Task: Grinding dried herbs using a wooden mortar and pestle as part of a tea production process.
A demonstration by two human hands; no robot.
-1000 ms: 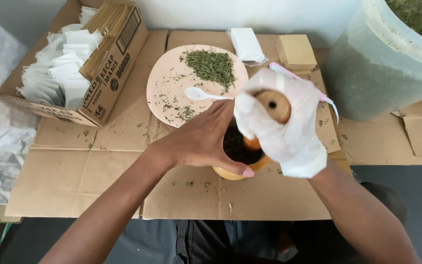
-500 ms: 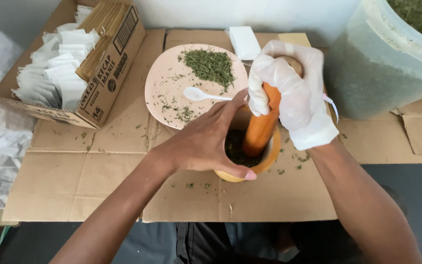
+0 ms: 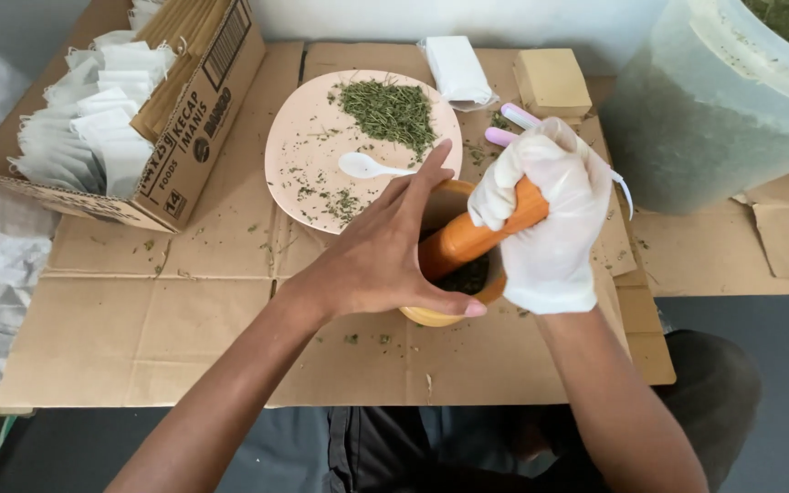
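Over flattened cardboard (image 3: 184, 310), gloved right hand (image 3: 545, 219) grips smooth wooden pestle (image 3: 477, 237); bare left hand (image 3: 385, 260) clasps round mortar (image 3: 445, 315).

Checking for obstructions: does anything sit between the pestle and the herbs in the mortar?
Nothing visible. The right hand grips the pestle, whose tip is down inside the mortar; the left hand only steadies the rim.

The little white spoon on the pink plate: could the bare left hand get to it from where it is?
Probably yes. The left hand grips the wooden mortar, and the white spoon lies uncovered just beyond its fingertips on the pink plate, nothing between; it would have to let go first.
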